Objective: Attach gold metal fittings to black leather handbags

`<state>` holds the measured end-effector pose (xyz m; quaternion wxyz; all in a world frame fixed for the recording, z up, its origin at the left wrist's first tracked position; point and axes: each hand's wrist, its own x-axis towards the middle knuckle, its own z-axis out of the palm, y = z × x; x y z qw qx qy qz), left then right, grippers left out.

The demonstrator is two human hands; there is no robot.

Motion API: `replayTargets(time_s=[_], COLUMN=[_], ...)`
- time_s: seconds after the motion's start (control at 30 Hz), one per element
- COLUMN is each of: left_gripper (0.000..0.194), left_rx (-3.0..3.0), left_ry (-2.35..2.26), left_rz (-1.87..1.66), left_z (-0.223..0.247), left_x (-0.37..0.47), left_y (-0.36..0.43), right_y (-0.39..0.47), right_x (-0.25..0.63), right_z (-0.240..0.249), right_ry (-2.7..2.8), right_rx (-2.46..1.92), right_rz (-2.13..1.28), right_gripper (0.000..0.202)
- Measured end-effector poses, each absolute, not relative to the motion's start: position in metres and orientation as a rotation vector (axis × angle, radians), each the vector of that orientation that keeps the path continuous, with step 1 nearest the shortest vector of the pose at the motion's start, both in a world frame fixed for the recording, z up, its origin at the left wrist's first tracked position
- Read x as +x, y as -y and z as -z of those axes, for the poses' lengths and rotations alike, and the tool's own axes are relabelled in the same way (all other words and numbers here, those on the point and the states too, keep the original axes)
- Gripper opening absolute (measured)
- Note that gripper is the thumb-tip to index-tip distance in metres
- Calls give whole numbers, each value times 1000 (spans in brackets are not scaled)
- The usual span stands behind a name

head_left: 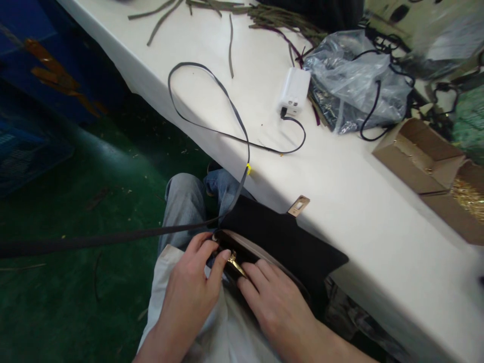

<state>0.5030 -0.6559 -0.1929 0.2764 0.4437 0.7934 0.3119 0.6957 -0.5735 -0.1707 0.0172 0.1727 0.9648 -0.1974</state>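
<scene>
A black handbag lies on my lap against the table edge, its flap folded back and a gold-coloured clasp plate at the flap's edge. My left hand grips the bag's left end, thumb and fingers bent over the rim. Its thumb tip touches a shiny gold-coloured metal piece at the opening. My right hand is curled over the near rim, with fingertips reaching inside by the other end of that metal piece. The bag's inside and those fingertips are mostly hidden.
A white power bank stands on the white table, its black cable looping across and past my left side. Dark strips, a clear plastic bag and cardboard boxes with small gold-coloured parts lie beyond. Blue crates stand left.
</scene>
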Motion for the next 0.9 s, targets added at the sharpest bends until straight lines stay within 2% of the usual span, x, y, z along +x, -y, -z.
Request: replayTargets(time_s=[0.13,0.3,0.67,0.8,0.9], left_gripper=[20,17,17,17,18], left_rx=[1184,1148,1060,1095,1114], left_ry=[-2083,-2069,-2051,-2076,-2072], left_rz=[-876,-986,-1052,-1048,-1040], left_z=[190,191,209,208,207], left_x=[498,499,501,505,507], left_y=[654,658,679,678,680], right_y=[574,572,550,555,557], right_x=[696,696,682,676,671], right_z=[173,173,151,164,171], right_ry=[-2955,-2802,-2098,-1682,-1572], right_rx=[579,726,1111,1273,1334], right_rz=[730,1030,2121,2288,2383], right_gripper=[12,15,9,23,29])
